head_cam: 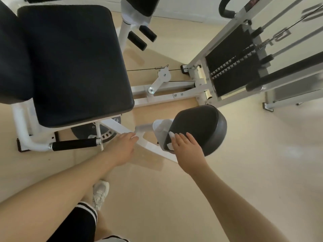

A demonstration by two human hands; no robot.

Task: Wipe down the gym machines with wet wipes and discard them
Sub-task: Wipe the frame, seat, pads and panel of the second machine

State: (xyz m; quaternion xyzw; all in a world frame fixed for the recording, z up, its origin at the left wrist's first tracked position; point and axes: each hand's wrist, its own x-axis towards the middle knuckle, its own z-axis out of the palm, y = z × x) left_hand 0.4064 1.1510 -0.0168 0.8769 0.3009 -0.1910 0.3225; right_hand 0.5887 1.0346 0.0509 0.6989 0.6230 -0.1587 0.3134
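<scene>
Right hand point(185, 151) fingers flat, pressing wipe point(170, 140) on round pad point(201, 126); left hand point(120, 149) relaxed.

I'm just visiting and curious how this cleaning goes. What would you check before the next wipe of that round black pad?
1. Wipe under the hand: ok, a white wet wipe shows under the right hand.
2. Hand on the pad: ok, straight fingers press on the round black pad.
3. Machine steadied: ok, the left hand rests on the white frame bar.
4. Pad's far side clean: cannot tell.
5. Wipe still damp: cannot tell.
6. Bin nearby for discarding: not ok, none in view.
</scene>
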